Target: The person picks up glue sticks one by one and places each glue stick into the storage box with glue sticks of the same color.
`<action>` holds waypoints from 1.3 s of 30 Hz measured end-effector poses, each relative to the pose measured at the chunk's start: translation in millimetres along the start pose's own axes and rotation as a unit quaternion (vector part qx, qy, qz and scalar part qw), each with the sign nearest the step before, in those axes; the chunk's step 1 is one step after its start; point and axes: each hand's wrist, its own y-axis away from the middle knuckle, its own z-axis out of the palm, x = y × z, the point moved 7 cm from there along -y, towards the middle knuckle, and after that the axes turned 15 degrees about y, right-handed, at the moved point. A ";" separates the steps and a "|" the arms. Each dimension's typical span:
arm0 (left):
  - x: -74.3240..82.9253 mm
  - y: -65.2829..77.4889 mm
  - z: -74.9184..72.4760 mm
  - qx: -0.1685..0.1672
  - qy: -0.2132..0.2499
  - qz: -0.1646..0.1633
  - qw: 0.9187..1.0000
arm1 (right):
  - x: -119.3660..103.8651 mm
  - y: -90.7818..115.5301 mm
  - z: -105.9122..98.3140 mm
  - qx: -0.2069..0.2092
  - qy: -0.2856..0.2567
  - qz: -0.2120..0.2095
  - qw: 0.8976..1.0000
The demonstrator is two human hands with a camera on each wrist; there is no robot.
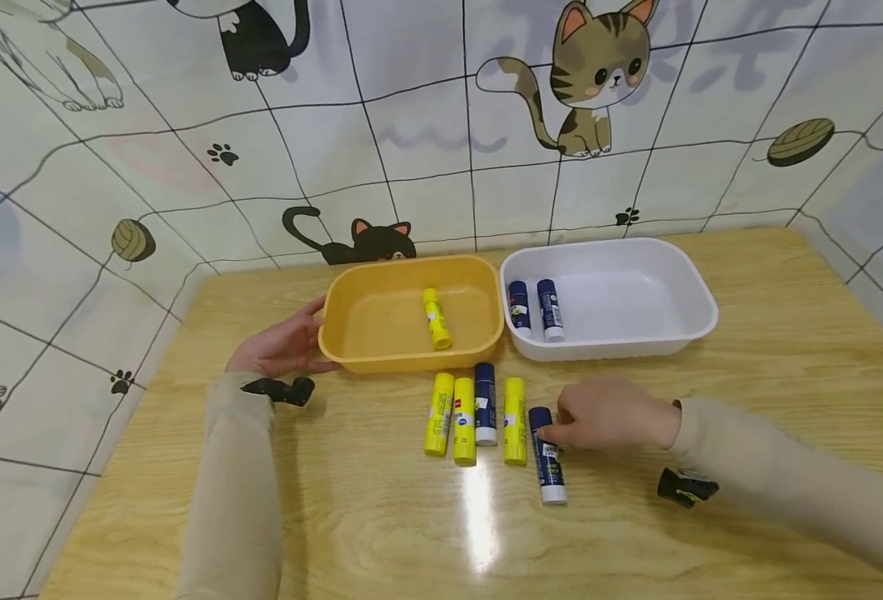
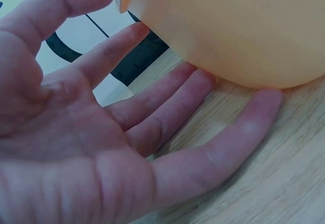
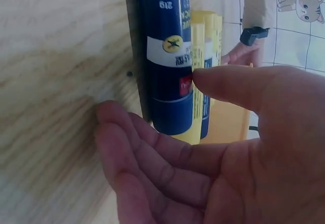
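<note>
My left hand [image 1: 283, 343] rests against the left end of an orange plastic basin [image 1: 411, 364], fingers spread and fingertips at its wall and base in the left wrist view. A yellow glue stick [image 1: 437, 319] lies inside. My right hand [image 1: 609, 414] is at a dark blue glue stick [image 1: 549, 467] lying on the table; its thumb touches the stick, and its bent fingers sit by the cap end in the right wrist view. Left of it lie a yellow glue stick [image 1: 514, 421], a blue glue stick [image 1: 485, 408] and two more yellow glue sticks [image 1: 464, 425].
A white plastic basin [image 1: 606, 350] stands against the orange one's right side, with two blue glue sticks [image 1: 550, 308] in its left part. Behind both basins, a cat-patterned wall covering [image 1: 426, 125] rises at the back edge of the wooden table [image 1: 366, 500].
</note>
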 end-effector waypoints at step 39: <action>-5.6 -0.6 -7.2 0.003 0.007 0.011 1.000 | 9.0 4.0 -34.6 0.066 -0.109 0.032 0.991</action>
